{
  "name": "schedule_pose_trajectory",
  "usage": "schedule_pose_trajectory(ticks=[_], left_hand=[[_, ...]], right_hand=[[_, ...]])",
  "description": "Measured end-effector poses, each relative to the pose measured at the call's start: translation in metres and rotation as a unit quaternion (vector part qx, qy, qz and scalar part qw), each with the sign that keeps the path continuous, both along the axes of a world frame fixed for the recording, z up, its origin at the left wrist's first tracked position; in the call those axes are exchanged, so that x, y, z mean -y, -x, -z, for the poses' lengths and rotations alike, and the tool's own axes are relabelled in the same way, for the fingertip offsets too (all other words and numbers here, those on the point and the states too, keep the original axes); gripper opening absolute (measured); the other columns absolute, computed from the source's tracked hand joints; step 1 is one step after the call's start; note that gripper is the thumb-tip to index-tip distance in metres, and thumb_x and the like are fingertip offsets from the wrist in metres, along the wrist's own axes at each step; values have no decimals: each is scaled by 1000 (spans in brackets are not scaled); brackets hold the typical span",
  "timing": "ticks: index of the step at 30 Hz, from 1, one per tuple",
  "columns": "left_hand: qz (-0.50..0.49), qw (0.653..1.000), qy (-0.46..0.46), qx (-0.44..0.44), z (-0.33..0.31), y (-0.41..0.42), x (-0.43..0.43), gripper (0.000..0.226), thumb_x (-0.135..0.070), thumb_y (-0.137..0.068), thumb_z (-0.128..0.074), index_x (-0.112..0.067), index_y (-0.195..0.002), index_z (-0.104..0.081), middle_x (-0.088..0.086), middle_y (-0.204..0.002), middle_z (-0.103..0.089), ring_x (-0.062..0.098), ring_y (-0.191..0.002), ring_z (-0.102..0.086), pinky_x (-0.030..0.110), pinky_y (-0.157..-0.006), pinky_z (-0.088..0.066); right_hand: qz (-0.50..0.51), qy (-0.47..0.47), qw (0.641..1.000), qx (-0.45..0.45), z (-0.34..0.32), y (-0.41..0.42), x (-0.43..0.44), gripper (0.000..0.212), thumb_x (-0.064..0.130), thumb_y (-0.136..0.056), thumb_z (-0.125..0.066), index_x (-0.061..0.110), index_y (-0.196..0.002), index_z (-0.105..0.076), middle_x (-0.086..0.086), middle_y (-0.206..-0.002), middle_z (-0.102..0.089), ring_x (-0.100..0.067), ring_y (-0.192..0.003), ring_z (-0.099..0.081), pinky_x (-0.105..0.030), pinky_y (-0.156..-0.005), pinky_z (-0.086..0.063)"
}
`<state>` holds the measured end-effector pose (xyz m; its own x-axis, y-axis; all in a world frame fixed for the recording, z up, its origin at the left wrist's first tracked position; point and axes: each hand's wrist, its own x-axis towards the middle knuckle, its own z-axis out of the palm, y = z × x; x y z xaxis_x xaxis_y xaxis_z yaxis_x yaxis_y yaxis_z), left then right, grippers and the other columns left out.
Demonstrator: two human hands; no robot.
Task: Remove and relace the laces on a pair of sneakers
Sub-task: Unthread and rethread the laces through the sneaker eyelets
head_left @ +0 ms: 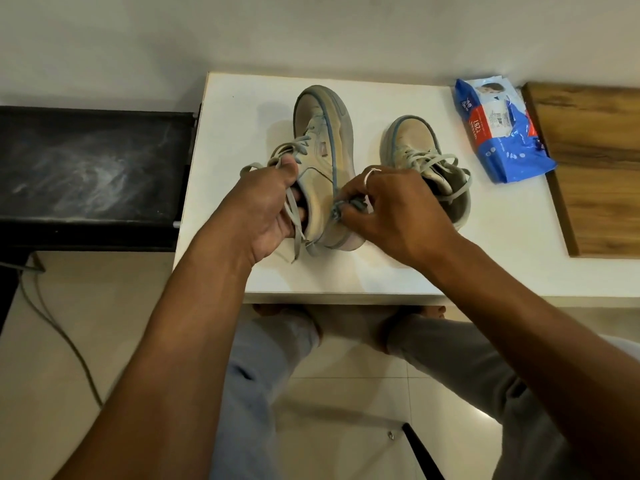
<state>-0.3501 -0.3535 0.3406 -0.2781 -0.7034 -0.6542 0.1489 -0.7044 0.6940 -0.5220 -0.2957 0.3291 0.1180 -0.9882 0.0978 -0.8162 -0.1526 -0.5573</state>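
Two worn cream sneakers with blue trim stand on a white table (381, 268). The left sneaker (325, 150) is tipped onto its side, toe pointing away. My left hand (266, 209) grips its collar, thumb over the tongue area, with the grey lace (294, 216) running through the fingers and hanging down. My right hand (391, 206) pinches the heel tab and a bunched bit of lace at the back of this shoe. The right sneaker (426, 157) stands upright beside it, its grey lace (446, 164) loose and looped over the opening.
A blue and white plastic packet (498, 133) lies at the table's back right, next to a wooden board (595, 161). A black bench (86, 168) stands to the left. My legs and a tiled floor show below the table's front edge.
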Motion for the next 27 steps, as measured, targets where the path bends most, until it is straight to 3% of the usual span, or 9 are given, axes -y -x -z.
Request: schedule_pose_trajectory(ticks=[2, 5, 8, 10, 13, 17, 23, 27], left_hand=[[9, 1000, 16, 10, -1, 0, -1, 32, -29, -103, -44, -11, -126, -58, 12, -116, -70, 26, -105, -68, 42, -77, -59], [73, 990, 83, 85, 5, -1, -3, 36, -31, -92, -65, -16, -125, -60, 7, -114, -71, 27, -105, -68, 52, -88, -55], [107, 976, 121, 148, 11, 0, -4, 70, -36, -68, -75, -21, -133, -53, 2, -122, -66, 28, -112, -63, 50, -94, -51], [104, 976, 123, 144, 16, 1, -2, 77, -34, -63, -73, -19, -136, -50, 3, -125, -64, 27, -113, -62, 48, -96, -50], [111, 977, 124, 136, 10, 4, -4, 65, -21, -74, -74, -14, -134, -52, 6, -122, -66, 27, -111, -64, 47, -96, -51], [94, 984, 102, 111, 15, 5, -3, 43, -2, -92, -61, -8, -134, -52, 9, -122, -66, 28, -110, -64, 46, -95, -52], [66, 985, 93, 129, 18, 5, -2, 42, -6, -92, -62, -9, -132, -52, 9, -124, -64, 29, -114, -61, 47, -100, -49], [67, 988, 87, 113, 15, 4, -2, 37, -4, -95, -59, -8, -131, -52, 8, -124, -63, 27, -116, -60, 45, -101, -48]], right_hand=[[7, 20, 1000, -5, 2, -2, -2, 17, 23, -89, -67, 18, -103, -77, 1, -96, -71, -14, -83, -63, -41, -73, -56], [-28, 1, 1000, -1, 3, -5, -8, 20, 25, -89, -68, 19, -107, -75, 2, -101, -69, -14, -87, -64, -39, -73, -57], [-46, -10, 999, -8, 4, -2, -10, 27, 25, -86, -68, 20, -112, -73, 2, -105, -68, -18, -88, -66, -41, -71, -58], [-38, -4, 999, -2, 5, -1, -8, 25, 23, -88, -65, 20, -111, -75, 1, -101, -68, -17, -86, -64, -42, -70, -57], [-4, 27, 1000, 9, 7, -6, 0, 22, 21, -90, -63, 18, -107, -76, -2, -94, -68, -16, -82, -62, -42, -69, -56], [39, 42, 998, -15, 5, -10, 16, 22, 18, -90, -61, 18, -106, -77, -4, -96, -68, -19, -84, -63, -41, -74, -55], [-104, -36, 994, -14, -7, -3, -2, 25, 23, -87, -59, 17, -103, -78, -1, -98, -67, -17, -87, -65, -42, -72, -57], [-116, -24, 992, -40, 1, -1, -4, 27, 27, -87, -57, 18, -102, -77, 1, -102, -68, -16, -95, -62, -45, -71, -56]])
